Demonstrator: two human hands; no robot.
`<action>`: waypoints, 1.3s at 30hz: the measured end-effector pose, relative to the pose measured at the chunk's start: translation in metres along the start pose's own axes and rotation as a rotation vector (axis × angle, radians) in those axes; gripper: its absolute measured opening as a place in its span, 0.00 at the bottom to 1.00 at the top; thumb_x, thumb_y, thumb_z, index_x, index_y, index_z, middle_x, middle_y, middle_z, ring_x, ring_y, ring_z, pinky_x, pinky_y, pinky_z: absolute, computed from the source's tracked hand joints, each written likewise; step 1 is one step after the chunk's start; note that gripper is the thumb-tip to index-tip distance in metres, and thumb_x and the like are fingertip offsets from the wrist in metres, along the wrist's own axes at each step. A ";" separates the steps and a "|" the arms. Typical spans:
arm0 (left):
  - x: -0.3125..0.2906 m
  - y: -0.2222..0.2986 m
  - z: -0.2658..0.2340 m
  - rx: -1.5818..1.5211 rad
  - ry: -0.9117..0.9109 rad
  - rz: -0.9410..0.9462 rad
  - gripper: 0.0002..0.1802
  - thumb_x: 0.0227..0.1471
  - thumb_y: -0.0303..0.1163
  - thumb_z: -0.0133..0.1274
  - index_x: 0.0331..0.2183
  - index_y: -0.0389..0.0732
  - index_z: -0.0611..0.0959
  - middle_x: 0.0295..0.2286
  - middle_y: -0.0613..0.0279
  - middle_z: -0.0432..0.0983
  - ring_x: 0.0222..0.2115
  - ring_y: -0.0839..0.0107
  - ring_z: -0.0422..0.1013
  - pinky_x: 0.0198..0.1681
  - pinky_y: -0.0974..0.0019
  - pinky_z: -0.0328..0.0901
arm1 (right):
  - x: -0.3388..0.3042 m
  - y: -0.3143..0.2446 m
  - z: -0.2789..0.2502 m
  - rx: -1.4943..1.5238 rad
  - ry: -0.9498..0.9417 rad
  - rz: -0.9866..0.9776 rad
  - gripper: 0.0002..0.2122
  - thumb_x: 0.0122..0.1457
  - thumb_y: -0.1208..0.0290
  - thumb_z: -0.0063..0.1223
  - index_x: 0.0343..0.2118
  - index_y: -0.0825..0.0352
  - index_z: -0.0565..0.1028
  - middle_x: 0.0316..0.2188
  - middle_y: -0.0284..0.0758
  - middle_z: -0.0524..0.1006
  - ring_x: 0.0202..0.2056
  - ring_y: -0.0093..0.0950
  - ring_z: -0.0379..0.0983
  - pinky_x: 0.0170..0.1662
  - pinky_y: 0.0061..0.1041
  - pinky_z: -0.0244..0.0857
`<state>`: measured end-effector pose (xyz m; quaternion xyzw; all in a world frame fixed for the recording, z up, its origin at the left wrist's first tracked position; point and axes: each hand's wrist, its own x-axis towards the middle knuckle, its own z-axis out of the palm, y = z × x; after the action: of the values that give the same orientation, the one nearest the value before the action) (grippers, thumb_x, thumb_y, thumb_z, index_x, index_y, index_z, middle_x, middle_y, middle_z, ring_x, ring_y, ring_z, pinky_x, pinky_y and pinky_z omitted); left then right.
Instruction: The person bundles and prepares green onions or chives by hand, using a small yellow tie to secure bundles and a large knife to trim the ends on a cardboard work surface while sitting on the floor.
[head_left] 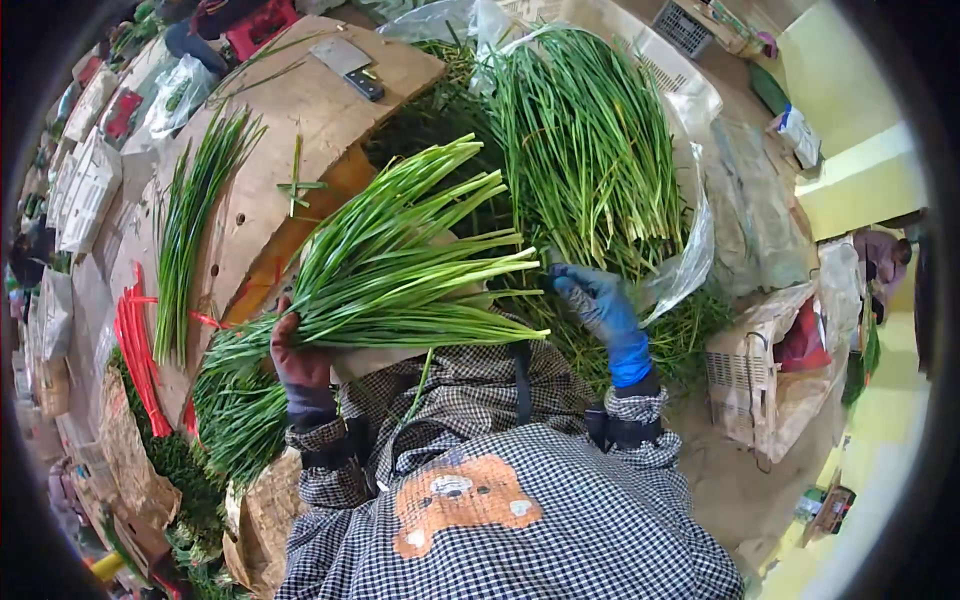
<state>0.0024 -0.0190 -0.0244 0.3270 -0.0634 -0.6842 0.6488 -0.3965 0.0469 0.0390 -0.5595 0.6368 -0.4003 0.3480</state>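
A thick bunch of garlic chives (400,270) lies across my lap, its pale cut ends pointing right and its leafy tips drooping to the lower left. My left hand (298,355), in a dark red glove, is closed round the bunch near its leafy half. Just beyond the pale ends is my right hand (603,305), in a blue glove, with fingers bent and drawn together. Whatever its fingertips may pinch is too small to make out. Past that hand, a large heap of chives (590,140) rests in a clear plastic bag (690,250).
A cleaver (345,65) lies on the cardboard-covered board (285,125) at the far left, near a smaller row of chives (200,220). Red ties (140,350) hang at the board's left edge. A pale plastic crate (745,375) stands to the right. Loose leaves (680,320) cover the floor.
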 end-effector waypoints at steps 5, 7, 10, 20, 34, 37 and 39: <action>0.002 0.000 -0.006 0.023 -0.023 0.013 0.26 0.43 0.25 0.47 0.49 0.41 0.68 0.40 0.52 0.72 0.40 0.57 0.69 0.46 0.54 0.64 | 0.015 0.003 0.012 0.185 0.046 -0.007 0.16 0.54 0.62 0.53 0.35 0.73 0.75 0.27 0.35 0.77 0.30 0.20 0.71 0.36 0.20 0.65; 0.002 0.000 -0.005 -0.019 -0.033 -0.023 0.27 0.43 0.25 0.47 0.49 0.41 0.68 0.40 0.52 0.71 0.40 0.57 0.69 0.46 0.54 0.64 | 0.027 0.000 0.017 0.135 0.007 -0.018 0.15 0.54 0.63 0.54 0.35 0.73 0.75 0.27 0.35 0.77 0.30 0.20 0.71 0.36 0.20 0.65; 0.000 -0.001 0.000 0.021 -0.008 0.020 0.28 0.42 0.26 0.47 0.49 0.42 0.68 0.41 0.52 0.71 0.40 0.57 0.69 0.46 0.54 0.63 | 0.036 -0.008 0.032 0.043 -0.076 -0.042 0.13 0.53 0.67 0.55 0.35 0.73 0.74 0.26 0.35 0.77 0.29 0.20 0.71 0.34 0.19 0.65; 0.003 -0.001 -0.004 0.050 0.040 0.039 0.28 0.42 0.26 0.47 0.50 0.40 0.67 0.39 0.54 0.71 0.40 0.58 0.68 0.48 0.53 0.62 | 0.005 -0.016 0.052 0.371 -0.106 0.112 0.09 0.53 0.74 0.54 0.37 0.68 0.73 0.29 0.29 0.76 0.32 0.18 0.70 0.37 0.18 0.65; 0.002 -0.001 0.002 0.000 0.021 0.008 0.27 0.42 0.27 0.47 0.48 0.39 0.68 0.40 0.50 0.71 0.39 0.56 0.69 0.46 0.53 0.63 | 0.010 -0.013 0.059 0.505 -0.037 0.122 0.08 0.52 0.78 0.53 0.36 0.70 0.73 0.31 0.30 0.76 0.33 0.18 0.71 0.38 0.18 0.66; 0.002 -0.001 0.002 -0.004 0.012 0.005 0.27 0.42 0.27 0.47 0.48 0.39 0.67 0.40 0.50 0.71 0.39 0.56 0.69 0.46 0.53 0.64 | 0.010 -0.014 0.057 0.432 -0.028 0.128 0.06 0.53 0.75 0.53 0.33 0.70 0.75 0.28 0.31 0.77 0.31 0.18 0.71 0.35 0.19 0.66; 0.002 0.000 0.001 0.000 0.002 0.003 0.27 0.42 0.27 0.47 0.48 0.39 0.67 0.40 0.50 0.70 0.39 0.56 0.69 0.46 0.53 0.64 | 0.012 -0.010 0.057 0.335 -0.042 0.092 0.06 0.53 0.75 0.53 0.33 0.70 0.75 0.28 0.31 0.77 0.30 0.19 0.71 0.35 0.19 0.67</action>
<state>0.0015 -0.0211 -0.0243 0.3277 -0.0631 -0.6827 0.6500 -0.3426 0.0278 0.0231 -0.4723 0.5788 -0.4727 0.4674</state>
